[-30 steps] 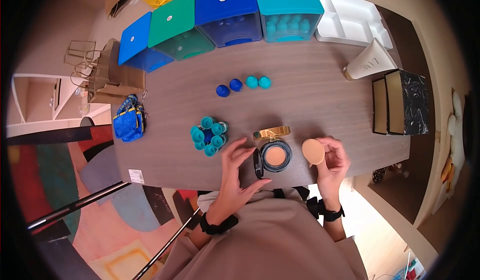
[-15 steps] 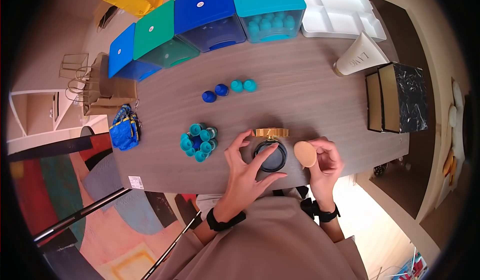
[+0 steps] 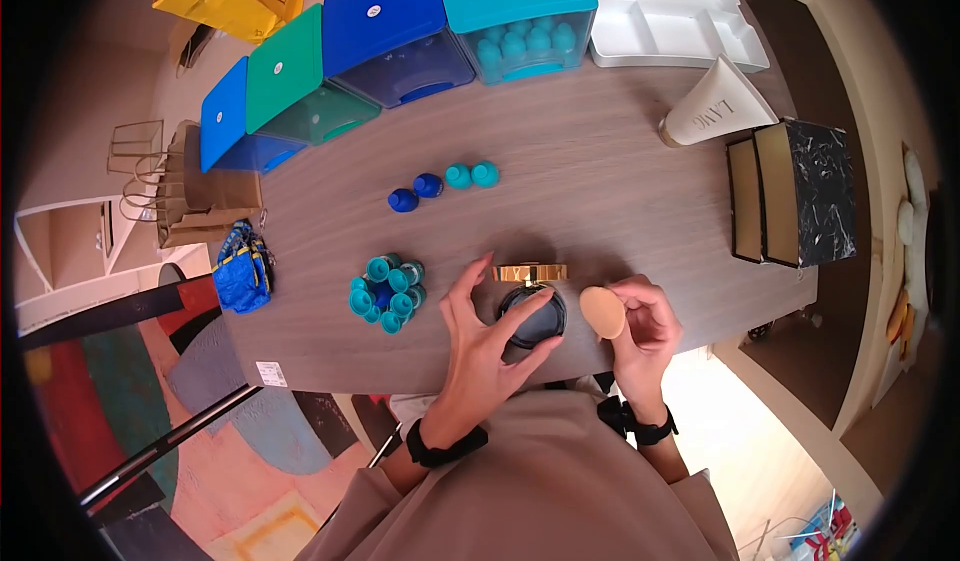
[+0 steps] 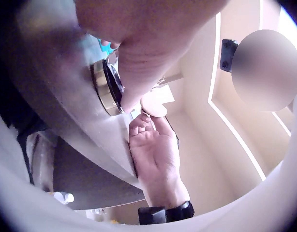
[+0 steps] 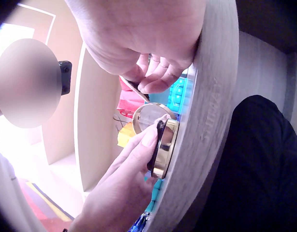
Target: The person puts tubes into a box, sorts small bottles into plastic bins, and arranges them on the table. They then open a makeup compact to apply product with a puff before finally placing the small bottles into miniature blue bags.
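On the table near its front edge lies a compact (image 3: 530, 323), its gold-rimmed outer lid (image 3: 530, 272) raised and its dark inner lid down over the base. My left hand (image 3: 483, 353) spreads over the compact, two fingertips touching the dark inner lid and another finger extended left of the gold lid. Just to the right, my right hand (image 3: 647, 339) pinches a round beige puff (image 3: 602, 313) above the table. The right wrist view shows the left hand (image 5: 120, 176) against the compact's gold side (image 5: 166, 150), with the round mirror (image 5: 148, 117) upright behind.
Blue and teal caps (image 3: 427, 185) stand mid-table; a ring of teal cups (image 3: 401, 279) is left of the compact. Coloured bins (image 3: 390, 26) and a white tray (image 3: 665, 23) line the back. A tube (image 3: 717, 109) and marbled box (image 3: 822, 193) stand right.
The inner lid, upright beside the left fingers a second ago, has folded down over the beige cushion. My left hand has moved over it. The right hand still holds the puff. The head view has shifted.
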Motion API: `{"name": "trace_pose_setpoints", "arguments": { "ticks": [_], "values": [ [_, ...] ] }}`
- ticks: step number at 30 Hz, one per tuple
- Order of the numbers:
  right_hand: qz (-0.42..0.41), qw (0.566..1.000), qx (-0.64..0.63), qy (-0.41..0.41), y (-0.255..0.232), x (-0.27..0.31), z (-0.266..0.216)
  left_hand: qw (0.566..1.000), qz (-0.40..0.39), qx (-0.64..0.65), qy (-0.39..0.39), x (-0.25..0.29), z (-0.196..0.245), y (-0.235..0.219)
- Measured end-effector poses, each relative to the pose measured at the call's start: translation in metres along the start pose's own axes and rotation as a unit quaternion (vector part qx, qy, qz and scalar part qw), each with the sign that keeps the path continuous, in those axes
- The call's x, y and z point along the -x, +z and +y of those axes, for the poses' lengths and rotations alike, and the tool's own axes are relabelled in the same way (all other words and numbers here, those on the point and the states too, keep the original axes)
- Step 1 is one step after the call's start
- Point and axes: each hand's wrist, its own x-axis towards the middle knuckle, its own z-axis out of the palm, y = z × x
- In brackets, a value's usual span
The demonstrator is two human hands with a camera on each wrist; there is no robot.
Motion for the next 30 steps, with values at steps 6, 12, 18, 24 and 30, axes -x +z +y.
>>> {"name": "trace_pose_setpoints", "arguments": {
  "ticks": [6, 12, 18, 24, 30],
  "values": [
    [0.005, 1.000, -0.014, 0.014, -0.003, -0.001, -0.001, 1.000, 0.002, -0.008, 0.013, -0.003, -0.002, -0.001],
    [0.021, 0.998, -0.035, 0.049, -0.006, -0.004, -0.005, 0.999, 0.025, -0.022, 0.010, -0.009, 0.000, 0.001],
    [0.024, 0.994, -0.076, 0.080, -0.011, -0.001, -0.006, 0.999, 0.043, 0.005, 0.024, -0.011, -0.008, 0.011],
    [0.035, 0.987, -0.101, 0.118, -0.007, -0.001, -0.020, 0.993, 0.079, 0.073, 0.041, -0.002, -0.018, 0.003],
    [0.024, 0.989, -0.069, 0.126, 0.010, -0.004, -0.040, 0.988, 0.099, 0.112, 0.047, 0.012, -0.024, -0.003]
  ]
}}
